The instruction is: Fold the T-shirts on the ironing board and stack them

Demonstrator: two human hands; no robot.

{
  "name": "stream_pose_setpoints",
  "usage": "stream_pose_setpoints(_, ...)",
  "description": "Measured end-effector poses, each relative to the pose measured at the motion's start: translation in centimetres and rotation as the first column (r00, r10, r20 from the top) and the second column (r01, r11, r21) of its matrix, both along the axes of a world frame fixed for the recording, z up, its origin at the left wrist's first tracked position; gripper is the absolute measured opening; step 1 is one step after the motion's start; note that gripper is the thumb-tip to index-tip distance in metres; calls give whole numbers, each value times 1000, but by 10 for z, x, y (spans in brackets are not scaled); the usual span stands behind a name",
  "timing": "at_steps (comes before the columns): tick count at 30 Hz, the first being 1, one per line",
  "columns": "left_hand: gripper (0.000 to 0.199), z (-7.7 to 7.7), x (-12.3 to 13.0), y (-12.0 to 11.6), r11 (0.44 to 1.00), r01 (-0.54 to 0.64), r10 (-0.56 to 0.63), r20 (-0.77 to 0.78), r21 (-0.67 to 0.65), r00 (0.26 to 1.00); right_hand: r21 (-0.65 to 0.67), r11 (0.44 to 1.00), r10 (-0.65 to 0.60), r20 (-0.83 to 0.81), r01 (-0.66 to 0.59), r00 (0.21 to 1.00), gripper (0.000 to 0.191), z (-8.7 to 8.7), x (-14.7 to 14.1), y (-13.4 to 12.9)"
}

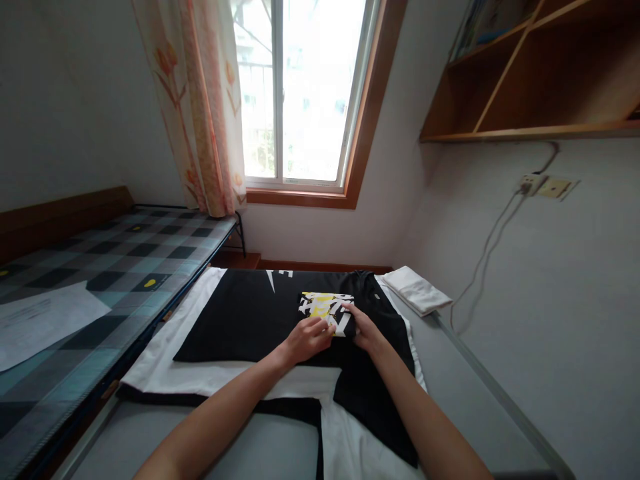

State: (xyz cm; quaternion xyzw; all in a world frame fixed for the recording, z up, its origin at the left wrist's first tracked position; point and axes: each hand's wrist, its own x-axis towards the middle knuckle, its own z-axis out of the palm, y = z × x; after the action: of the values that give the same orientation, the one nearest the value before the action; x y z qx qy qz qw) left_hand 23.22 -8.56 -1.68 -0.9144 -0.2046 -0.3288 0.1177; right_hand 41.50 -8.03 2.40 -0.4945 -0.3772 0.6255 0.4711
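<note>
Between my hands is a small rectangular bundle (320, 303) with a black, white and yellow pattern. It looks like folded cloth, but its exact kind is unclear. My left hand (311, 339) has curled fingers pressed on its near edge. At the right edge, my right hand (364, 327) grips it with the thumb on top; the other fingers are mostly hidden. Beneath it a black T-shirt (235, 327) with white print is spread flat. White cloth (295, 381), apparently another shirt, lies under the black one, with a black edge showing below.
A folded white cloth (417, 290) rests at the far right of the grey table (260, 443). On the left stands a bed with a checked mattress (165, 257) and a paper sheet (45, 320). Cables (483, 257) hang along the right wall below a wooden shelf (525, 130).
</note>
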Motion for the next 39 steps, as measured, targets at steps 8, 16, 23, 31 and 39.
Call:
stream_pose_setpoints(8, 23, 9, 1, -5, 998, 54, -54, -19, -32, 998, 49, 997, 45, 177, -54, 983, 37, 8, 14, -3)
stream_pose_setpoints(16, 21, 9, 2, -4, 992, 70, -70, 5, -109, 998, 81, 993, 16, 632, -86, 775, 30, 90, 133, 34)
stream_pose_setpoints(23, 20, 7, 4, -2, 980, 68, -71, -14, -186, 997, 570, 726, -656, 406, 385, 636, 22, 142, 211, 77)
stream_pose_setpoints(31, 17, 4, 5, -1, 966, 18, -32, -49, -257, 998, 122, 688, -723, 209, 716, 659, 24, 30, 231, 81)
stream_pose_setpoints(39, 17, 5, 7, 0, 946, -11, -8, -56, -323, 998, 46, 681, -687, 385, 731, 616, 32, -1, 246, 86)
